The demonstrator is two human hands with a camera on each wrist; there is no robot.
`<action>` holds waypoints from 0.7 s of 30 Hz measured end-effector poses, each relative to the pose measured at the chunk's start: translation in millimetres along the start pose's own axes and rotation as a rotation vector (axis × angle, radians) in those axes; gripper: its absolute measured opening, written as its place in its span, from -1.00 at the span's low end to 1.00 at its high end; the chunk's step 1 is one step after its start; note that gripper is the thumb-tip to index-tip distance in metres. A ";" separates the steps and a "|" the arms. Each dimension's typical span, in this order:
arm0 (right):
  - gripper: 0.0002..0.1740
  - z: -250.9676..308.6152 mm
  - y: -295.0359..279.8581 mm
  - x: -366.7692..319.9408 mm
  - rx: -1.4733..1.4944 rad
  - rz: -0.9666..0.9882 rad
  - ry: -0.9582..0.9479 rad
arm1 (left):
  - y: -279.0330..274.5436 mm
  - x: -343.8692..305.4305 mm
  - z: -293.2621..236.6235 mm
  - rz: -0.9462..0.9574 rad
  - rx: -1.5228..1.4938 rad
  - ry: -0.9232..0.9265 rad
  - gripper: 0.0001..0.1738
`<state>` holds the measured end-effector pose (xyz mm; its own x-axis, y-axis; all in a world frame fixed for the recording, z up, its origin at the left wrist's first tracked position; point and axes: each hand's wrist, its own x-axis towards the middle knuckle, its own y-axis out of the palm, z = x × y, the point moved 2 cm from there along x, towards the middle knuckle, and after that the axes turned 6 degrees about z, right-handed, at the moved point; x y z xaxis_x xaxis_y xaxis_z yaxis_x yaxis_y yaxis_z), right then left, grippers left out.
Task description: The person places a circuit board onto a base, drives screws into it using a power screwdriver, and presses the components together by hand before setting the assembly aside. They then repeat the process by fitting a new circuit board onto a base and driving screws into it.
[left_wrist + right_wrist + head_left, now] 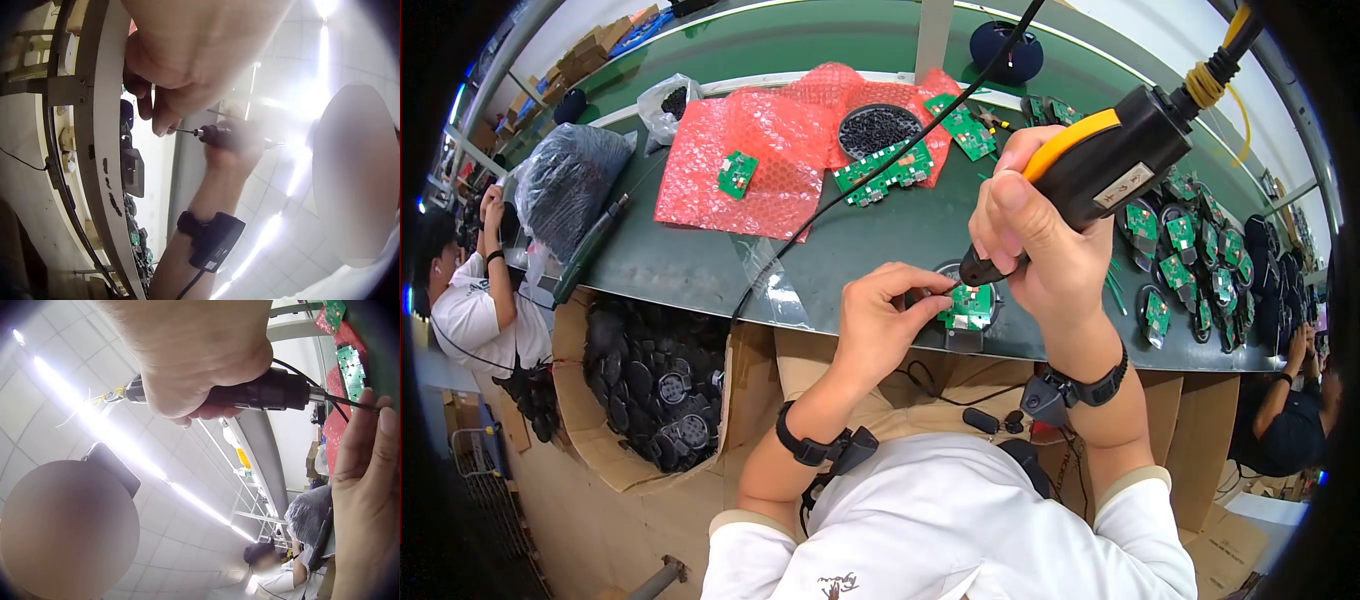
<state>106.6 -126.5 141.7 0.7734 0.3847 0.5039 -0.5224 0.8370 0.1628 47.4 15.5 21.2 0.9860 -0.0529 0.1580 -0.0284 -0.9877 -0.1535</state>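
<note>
My right hand [1050,225] grips a black and yellow electric screwdriver [1135,150], which slants down to the left over the table edge. Thumb and fingers of my left hand [870,325] pinch the tip of the screwdriver bit [344,401]; I cannot tell if a screw sits between them. Close by the fingertips lies a green circuit board [970,308] on a round dark part at the table's front edge. The left wrist view also shows the thin bit running from the screwdriver [222,136] to the left fingertips.
A black dish [843,140] of small dark pieces stands on red bubble wrap [740,215], beside more circuit boards [885,175]. Several board assemblies [1180,235] crowd the right side. A carton [750,400] of black round parts stands below left. A black cable [850,190] crosses the table.
</note>
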 end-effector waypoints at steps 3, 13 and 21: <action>-0.75 -1.7 0.7 -1.4 0.000 -0.006 -0.006 | 3.4 0.8 1.3 -0.016 -0.004 -0.004 -0.76; -0.79 -12.7 -5.9 -5.2 -0.103 -0.066 -0.028 | 4.9 -11.6 -2.5 -0.067 0.490 0.313 -0.50; -0.80 -22.2 -8.3 -6.5 -0.157 -0.046 -0.052 | 17.3 -27.5 -10.4 0.002 0.660 0.342 -0.31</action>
<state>113.9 -127.3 118.2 0.7734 0.3274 0.5428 -0.4212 0.9053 0.0542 18.0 -1.7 24.3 0.8771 -0.2039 0.4350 0.1803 -0.6995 -0.6915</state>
